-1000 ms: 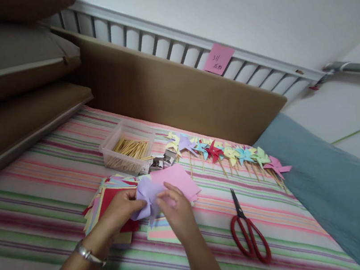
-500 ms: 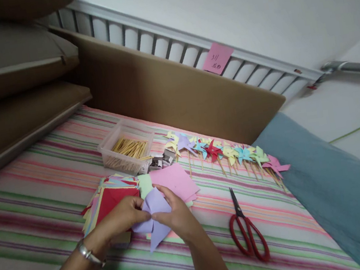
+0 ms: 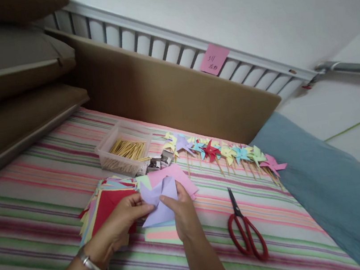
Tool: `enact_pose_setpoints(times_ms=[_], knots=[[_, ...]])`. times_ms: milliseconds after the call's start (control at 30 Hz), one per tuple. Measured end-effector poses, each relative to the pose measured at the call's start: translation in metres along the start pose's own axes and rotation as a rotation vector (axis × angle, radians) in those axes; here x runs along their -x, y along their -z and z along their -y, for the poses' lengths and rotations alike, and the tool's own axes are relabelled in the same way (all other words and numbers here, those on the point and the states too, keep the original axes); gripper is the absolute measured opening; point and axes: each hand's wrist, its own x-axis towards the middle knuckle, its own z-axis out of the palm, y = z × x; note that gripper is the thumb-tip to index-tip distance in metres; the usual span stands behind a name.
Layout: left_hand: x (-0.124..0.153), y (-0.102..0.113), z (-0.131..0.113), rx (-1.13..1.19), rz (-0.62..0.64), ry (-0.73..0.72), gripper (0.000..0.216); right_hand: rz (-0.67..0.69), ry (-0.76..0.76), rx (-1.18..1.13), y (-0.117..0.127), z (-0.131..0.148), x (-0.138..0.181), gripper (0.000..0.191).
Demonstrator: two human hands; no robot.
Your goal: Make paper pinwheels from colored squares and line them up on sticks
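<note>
A purple paper pinwheel (image 3: 157,210), partly folded, is held between both hands above the loose sheets. My left hand (image 3: 126,217) pinches its left side between thumb and fingers. On the right side, my right hand (image 3: 183,211) grips it with the thumb pressed near the centre and the fingers behind. To the left, partly behind my left hand, lies a fanned stack of coloured paper (image 3: 109,206) with a red sheet on top. Pink sheets (image 3: 183,179) spread out behind my right hand. Red-handled scissors (image 3: 244,229) lie to its right, blades pointing away.
Behind the paper stands a clear plastic box (image 3: 106,162) of wooden sticks, beside small dark items (image 3: 160,160). A row of finished pinwheels (image 3: 212,149) on sticks runs along the cardboard panel (image 3: 178,99). Wrapped brown packages (image 3: 17,109) are stacked at left.
My hands have turned the purple pinwheel and raised it slightly. My right thumb has shifted to its centre, and one point that hung down now shows differently, with a fold at the top right.
</note>
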Motion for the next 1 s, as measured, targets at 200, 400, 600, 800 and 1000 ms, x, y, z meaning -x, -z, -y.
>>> enact_pose_setpoints(times_ms=[200, 400, 600, 800, 1000], knots=[[-0.005, -0.001, 0.007, -0.003, -0.105, -0.007, 0.027, 0.020, 0.027, -0.031, -0.008, -0.001, 0.005, 0.047], [-0.004, -0.002, 0.005, 0.031, -0.111, -0.012, 0.025, 0.017, 0.020, -0.026, -0.008, -0.004, 0.004, 0.047], [-0.005, -0.002, 0.007, 0.033, -0.165, -0.032, 0.026, 0.003, 0.027, 0.006, -0.011, -0.007, 0.006, 0.049], [-0.002, 0.002, -0.002, 0.046, -0.293, -0.042, 0.022, 0.068, -0.029, 0.035, -0.011, -0.013, 0.004, 0.059], [-0.001, 0.012, -0.015, 0.050, -0.370, -0.075, 0.015, 0.052, 0.223, 0.368, -0.006, -0.018, 0.005, 0.056]])
